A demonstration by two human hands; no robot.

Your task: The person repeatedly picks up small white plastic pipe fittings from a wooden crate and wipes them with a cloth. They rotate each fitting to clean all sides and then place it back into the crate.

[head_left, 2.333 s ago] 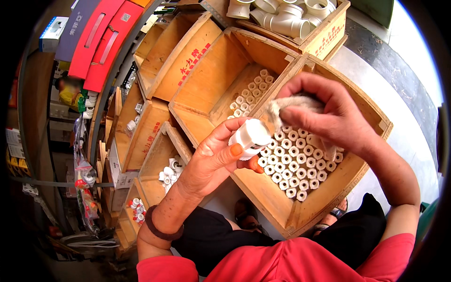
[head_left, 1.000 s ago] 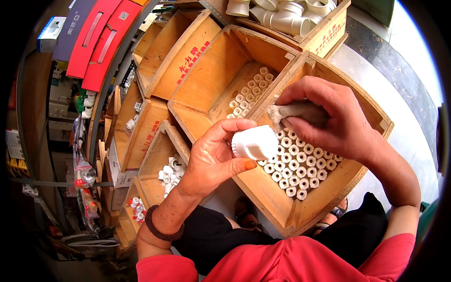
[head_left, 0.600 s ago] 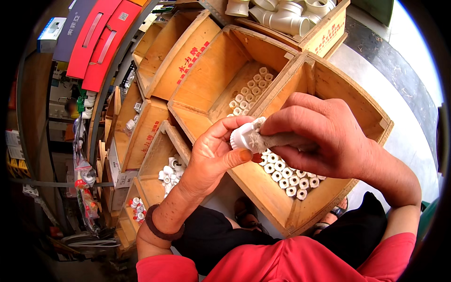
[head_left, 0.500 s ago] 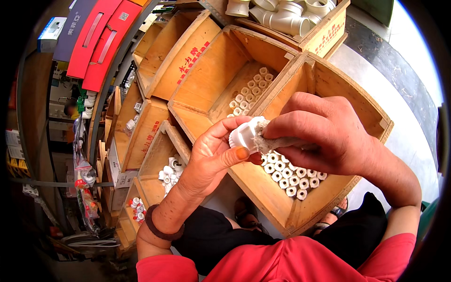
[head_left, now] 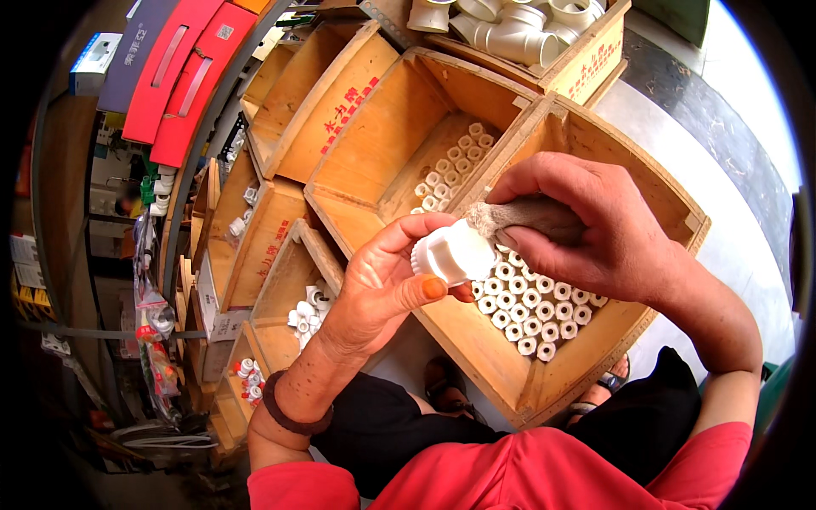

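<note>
Wooden bin (head_left: pixel 467 350) is standing below; left grip (head_left: pixel 374 280) is grasping a ribbed white pipe fitting (head_left: pixel 455 255), axis pointing toward right grip (head_left: pixel 603 225), which is clenching a grey rag (head_left: pixel 535 219).

Grey cloth (head_left: pixel 544 218) — partly hidden by right hand (head_left: pixel 608 234) | pipe fittings (head_left: pixel 514 41) — cut at top edge | bag contents (head_left: pixel 155 336) perhaps blurred

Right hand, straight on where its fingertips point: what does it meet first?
Most likely the white fitting in the left hand. The greyish cloth in the right hand reaches its upper edge; whether they touch is unclear.
</note>
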